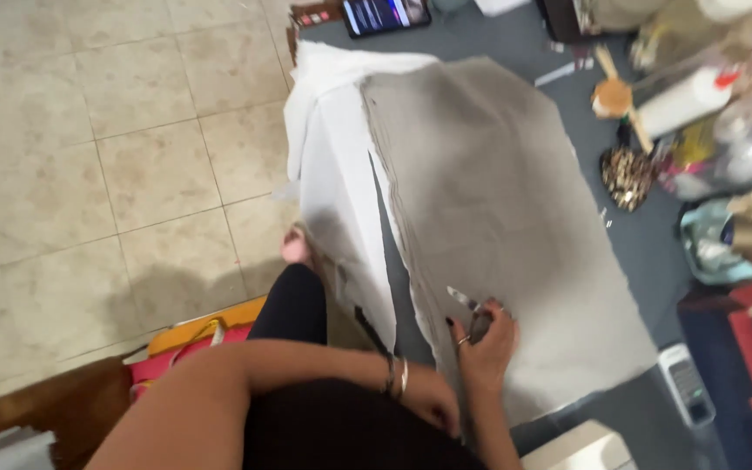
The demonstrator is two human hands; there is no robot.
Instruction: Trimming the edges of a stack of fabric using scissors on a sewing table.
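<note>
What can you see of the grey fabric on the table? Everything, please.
The grey fabric is a broad matte woven-looking sheet, lying flat across the table. Its left edge looks stacked in several layers, over white fabric that droops off the table's side. The right hand holds scissors at its near left part; the left hand rests at its near edge.

Soft indoor light falls evenly from above. The tiled floor (115,174) shows faint glare and a broad shadow near the person. Motion blur smears everything, worst among the clutter at the right edge.
</note>
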